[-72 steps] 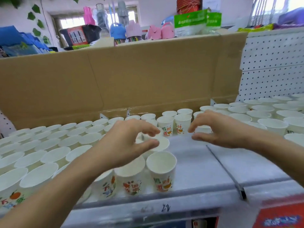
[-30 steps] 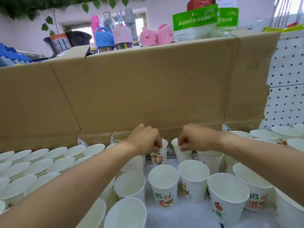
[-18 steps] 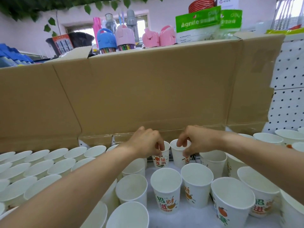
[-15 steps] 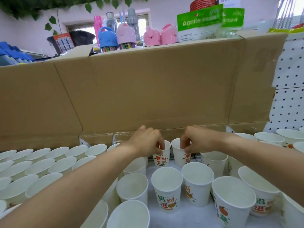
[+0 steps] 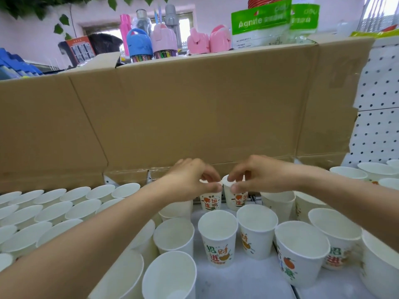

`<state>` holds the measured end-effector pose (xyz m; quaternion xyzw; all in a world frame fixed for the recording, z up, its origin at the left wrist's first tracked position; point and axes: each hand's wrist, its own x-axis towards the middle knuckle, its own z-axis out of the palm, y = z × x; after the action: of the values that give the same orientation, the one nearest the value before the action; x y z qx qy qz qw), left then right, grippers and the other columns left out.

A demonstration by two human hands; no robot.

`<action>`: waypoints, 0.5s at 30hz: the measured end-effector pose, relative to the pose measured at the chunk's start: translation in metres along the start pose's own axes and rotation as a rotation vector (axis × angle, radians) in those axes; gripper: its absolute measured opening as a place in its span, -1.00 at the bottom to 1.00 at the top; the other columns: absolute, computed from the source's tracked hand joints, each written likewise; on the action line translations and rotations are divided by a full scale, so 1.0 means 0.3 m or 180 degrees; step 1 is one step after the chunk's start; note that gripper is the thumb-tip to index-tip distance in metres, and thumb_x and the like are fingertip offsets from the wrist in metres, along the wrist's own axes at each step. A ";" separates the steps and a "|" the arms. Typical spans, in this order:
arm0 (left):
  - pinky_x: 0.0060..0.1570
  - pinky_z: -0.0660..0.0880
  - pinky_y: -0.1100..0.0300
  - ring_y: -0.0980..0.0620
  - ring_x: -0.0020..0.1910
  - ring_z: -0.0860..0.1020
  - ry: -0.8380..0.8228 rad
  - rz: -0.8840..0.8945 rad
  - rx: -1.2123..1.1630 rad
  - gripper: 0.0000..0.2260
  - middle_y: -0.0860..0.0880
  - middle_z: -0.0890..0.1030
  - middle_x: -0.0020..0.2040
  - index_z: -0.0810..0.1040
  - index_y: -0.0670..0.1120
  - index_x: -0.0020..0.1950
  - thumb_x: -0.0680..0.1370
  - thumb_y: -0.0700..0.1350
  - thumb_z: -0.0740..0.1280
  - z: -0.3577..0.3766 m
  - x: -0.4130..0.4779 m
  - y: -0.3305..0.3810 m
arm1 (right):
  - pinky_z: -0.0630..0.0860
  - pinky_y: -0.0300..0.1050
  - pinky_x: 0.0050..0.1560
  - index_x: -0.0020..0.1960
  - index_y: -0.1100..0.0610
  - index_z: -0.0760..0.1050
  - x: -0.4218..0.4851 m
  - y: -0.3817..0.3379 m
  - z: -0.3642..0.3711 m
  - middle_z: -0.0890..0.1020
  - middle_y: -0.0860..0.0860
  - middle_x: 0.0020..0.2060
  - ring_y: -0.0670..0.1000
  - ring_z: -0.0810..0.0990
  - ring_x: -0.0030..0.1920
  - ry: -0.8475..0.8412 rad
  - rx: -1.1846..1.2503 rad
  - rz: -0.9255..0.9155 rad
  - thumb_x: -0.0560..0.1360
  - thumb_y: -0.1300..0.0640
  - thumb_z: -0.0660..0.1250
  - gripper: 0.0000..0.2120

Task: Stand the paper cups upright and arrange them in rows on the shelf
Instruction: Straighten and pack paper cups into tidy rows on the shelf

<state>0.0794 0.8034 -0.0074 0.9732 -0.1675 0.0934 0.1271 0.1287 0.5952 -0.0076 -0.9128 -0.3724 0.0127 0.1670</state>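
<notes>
Several white paper cups with orange and green print stand upright on the white shelf (image 5: pixel 241 281). At the back of the shelf my left hand (image 5: pixel 190 182) pinches the rim of one small cup (image 5: pixel 210 201). Right beside it, my right hand (image 5: pixel 257 175) pinches the rim of a second cup (image 5: pixel 236 198). The two cups stand side by side, nearly touching, close to the cardboard. In front of them stand more upright cups, such as one (image 5: pixel 218 240) in the middle and a larger-looking one (image 5: pixel 300 253) to the right.
A tall cardboard wall (image 5: pixel 194 108) backs the shelf. Dense rows of cups (image 5: pixel 49 212) fill the left side, more cups (image 5: pixel 367 173) stand at the far right. White pegboard (image 5: pixel 380 117) rises on the right. Bottles and packets sit above the cardboard.
Both hands have stayed at the back row, each on a cup rim. The two pinched cups have come closer together, and the right hand's cup now stands nearly against the left one.
</notes>
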 end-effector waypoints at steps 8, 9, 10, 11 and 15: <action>0.15 0.29 0.16 0.13 0.17 0.36 -0.1088 0.0158 0.0807 -0.30 0.22 0.45 0.25 0.37 0.20 0.37 0.28 0.35 0.45 -0.014 -0.143 0.115 | 0.47 -0.09 0.23 0.36 -0.20 0.36 -0.150 -0.096 -0.003 0.48 -0.25 0.23 -0.13 0.48 0.18 -0.0946 -0.0535 0.0209 0.24 -0.28 0.51 -0.27; 0.09 0.27 0.18 0.15 0.13 0.38 -0.1086 0.0195 0.0796 -0.33 0.21 0.48 0.23 0.39 0.17 0.36 0.30 0.31 0.47 -0.010 -0.130 0.116 | 0.49 -0.08 0.19 0.34 -0.20 0.38 -0.145 -0.095 0.008 0.49 -0.23 0.20 -0.12 0.50 0.16 -0.0865 -0.0539 0.0210 0.25 -0.25 0.51 -0.29; 0.05 0.25 0.19 0.16 0.08 0.39 -0.1055 0.0201 0.0784 -0.36 0.19 0.50 0.18 0.42 0.15 0.34 0.32 0.27 0.48 -0.008 -0.117 0.116 | 0.51 -0.08 0.17 0.33 -0.19 0.38 -0.142 -0.094 0.015 0.51 -0.22 0.19 -0.11 0.51 0.14 -0.0792 -0.0510 0.0222 0.26 -0.21 0.52 -0.31; 0.03 0.25 0.18 0.15 0.05 0.39 -0.1001 0.0183 0.0781 -0.40 0.18 0.50 0.13 0.43 0.13 0.32 0.34 0.24 0.48 -0.006 -0.103 0.114 | 0.52 -0.07 0.17 0.34 -0.17 0.38 -0.139 -0.094 0.018 0.51 -0.21 0.19 -0.10 0.52 0.14 -0.0734 -0.0458 0.0227 0.28 -0.17 0.53 -0.33; 0.21 0.28 0.08 0.11 0.13 0.44 -0.0785 -0.0092 0.0632 -0.41 0.17 0.52 0.15 0.42 0.13 0.32 0.35 0.25 0.46 0.006 -0.067 0.076 | 0.46 -0.19 0.16 0.37 -0.13 0.36 -0.125 -0.093 0.024 0.49 -0.20 0.23 -0.13 0.47 0.17 -0.0585 -0.0284 0.0154 0.36 0.02 0.51 -0.37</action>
<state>0.0529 0.7882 -0.0087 0.9874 -0.1577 -0.0125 0.0101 0.0817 0.5904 -0.0094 -0.9231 -0.3642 0.0838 0.0910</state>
